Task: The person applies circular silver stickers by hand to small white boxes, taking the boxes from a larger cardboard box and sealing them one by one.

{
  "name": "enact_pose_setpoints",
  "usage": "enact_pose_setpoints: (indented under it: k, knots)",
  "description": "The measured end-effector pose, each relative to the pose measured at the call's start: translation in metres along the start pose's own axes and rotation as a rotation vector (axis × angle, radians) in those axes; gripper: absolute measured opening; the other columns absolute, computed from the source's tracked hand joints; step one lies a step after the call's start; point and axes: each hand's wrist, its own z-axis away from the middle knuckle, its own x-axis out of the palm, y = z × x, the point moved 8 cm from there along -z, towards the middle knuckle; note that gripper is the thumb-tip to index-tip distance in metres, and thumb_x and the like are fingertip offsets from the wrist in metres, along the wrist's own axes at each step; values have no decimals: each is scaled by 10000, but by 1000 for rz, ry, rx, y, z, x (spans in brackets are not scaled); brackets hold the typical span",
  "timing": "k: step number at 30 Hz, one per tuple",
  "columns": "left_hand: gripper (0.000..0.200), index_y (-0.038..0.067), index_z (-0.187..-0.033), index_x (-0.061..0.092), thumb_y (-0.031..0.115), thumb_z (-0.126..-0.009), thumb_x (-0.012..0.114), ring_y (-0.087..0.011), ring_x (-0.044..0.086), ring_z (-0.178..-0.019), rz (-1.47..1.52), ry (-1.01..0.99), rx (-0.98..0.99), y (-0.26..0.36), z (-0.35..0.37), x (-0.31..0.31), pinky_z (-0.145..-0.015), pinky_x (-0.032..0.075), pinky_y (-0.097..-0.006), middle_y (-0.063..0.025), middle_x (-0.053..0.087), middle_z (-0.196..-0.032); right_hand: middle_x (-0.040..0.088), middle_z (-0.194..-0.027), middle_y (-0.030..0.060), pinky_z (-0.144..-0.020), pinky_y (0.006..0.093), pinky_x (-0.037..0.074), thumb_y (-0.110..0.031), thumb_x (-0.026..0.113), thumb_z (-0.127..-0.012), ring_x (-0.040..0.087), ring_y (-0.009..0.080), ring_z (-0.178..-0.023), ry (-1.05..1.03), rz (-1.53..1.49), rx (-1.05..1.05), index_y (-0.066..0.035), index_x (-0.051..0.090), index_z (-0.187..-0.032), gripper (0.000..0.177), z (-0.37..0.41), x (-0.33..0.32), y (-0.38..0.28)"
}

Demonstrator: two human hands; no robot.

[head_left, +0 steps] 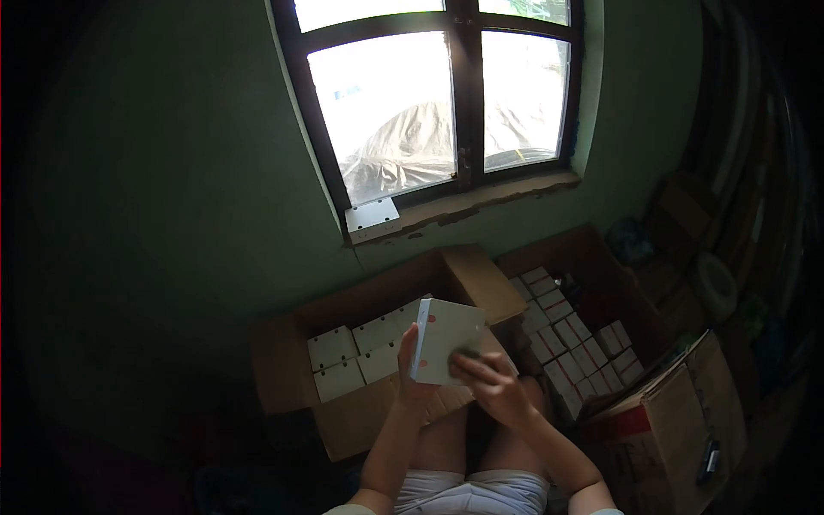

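Observation:
A flat white box (451, 330) with small reddish marks on its face is held up in front of me, tilted, over the open carton. My left hand (408, 369) is closed around its left edge and lower corner. Against the lower right of its face, my right hand (491, 379) has its fingers bunched together. Something dark and blurred shows at those fingertips; its kind I cannot make out. Below and to the left, several similar white boxes (341, 380) stand in rows inside the open cardboard carton (360, 427).
To the right, a second carton (562, 249) holds many small white boxes (566, 330) with red stripes. A closed cardboard box (695, 395) with a dark blue object (709, 461) on it stands at front right. Another white box (372, 219) sits on the sill of the window (466, 94).

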Motion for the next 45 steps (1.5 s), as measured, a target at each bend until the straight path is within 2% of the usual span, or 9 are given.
enact_pose_setpoints:
  k: [4, 15, 17, 20, 26, 33, 37, 39, 45]
  knots:
    - [502, 66, -1309, 567, 458, -1021, 445, -247, 666, -1073, -22, 83, -25, -14, 6, -7, -935, 566, -414, -141, 648, -1205, 630, -1369, 48, -958, 357, 518, 31, 671, -696, 558, 282, -1079, 92, 121, 172, -83, 734, -1185, 505, -18, -14, 44]
    - [568, 51, -1355, 539, 492, -1006, 460, -274, 659, -1110, 1, -108, -36, -5, 4, 1, -932, 576, -434, -170, 639, -1233, 657, -1319, 53, -946, 346, 517, -2, 682, -743, 575, 261, -1038, -14, 18, 20, -79, 737, -1173, 441, 7, 5, -2]
    - [576, 49, -1361, 529, 498, -1011, 444, -279, 663, -1099, 85, 76, -136, -23, 8, -10, -924, 582, -439, -172, 640, -1227, 660, -1316, 59, -941, 350, 519, 1, 683, -742, 576, 266, -1038, 50, 69, 97, -73, 733, -1181, 448, -1, -1, 20]
    - [576, 49, -1363, 524, 498, -1016, 425, -277, 666, -1091, 56, 41, -106, -30, 1, -1, -924, 580, -437, -173, 637, -1231, 660, -1315, 80, -941, 366, 520, 28, 672, -742, 574, 285, -1043, 146, 86, 217, -58, 723, -1197, 465, -8, -11, 38]
    - [595, 42, -1364, 522, 513, -1017, 414, -269, 662, -1096, 52, -74, -89, -13, -10, -2, -934, 567, -429, -160, 630, -1246, 677, -1289, 80, -914, 372, 529, 48, 683, -751, 599, 281, -1032, 36, -38, 49, -80, 755, -1141, 416, 8, 3, -11]
    - [573, 65, -1367, 531, 504, -1009, 439, -265, 654, -1109, -59, 64, -129, -29, 4, -3, -935, 566, -433, -144, 629, -1250, 674, -1288, 94, -914, 381, 532, 33, 668, -769, 614, 292, -1019, 209, 80, 228, -49, 736, -1174, 420, -9, -12, 36]
    - [583, 63, -1354, 537, 519, -1001, 450, -265, 655, -1100, -14, 53, -127, -23, -3, 3, -924, 573, -418, -149, 631, -1235, 676, -1284, 102, -946, 388, 520, 40, 641, -787, 615, 301, -1053, 171, 1, 186, -89, 743, -1180, 426, -9, -3, 9]
    - [556, 68, -1345, 551, 500, -1020, 423, -258, 676, -1048, 92, -102, -170, -22, -7, 8, -910, 577, -403, -147, 650, -1212, 681, -1277, 100, -941, 381, 524, 30, 646, -790, 617, 291, -1050, 99, -82, 116, -106, 751, -1171, 417, 0, 5, -13]
    - [600, 48, -1349, 528, 528, -998, 451, -268, 661, -1088, 22, 24, -132, -29, 3, 0, -922, 575, -424, -162, 631, -1214, 683, -1273, 104, -933, 376, 527, 32, 657, -782, 613, 290, -1041, 165, -13, 199, -82, 736, -1190, 431, -6, -4, 26]
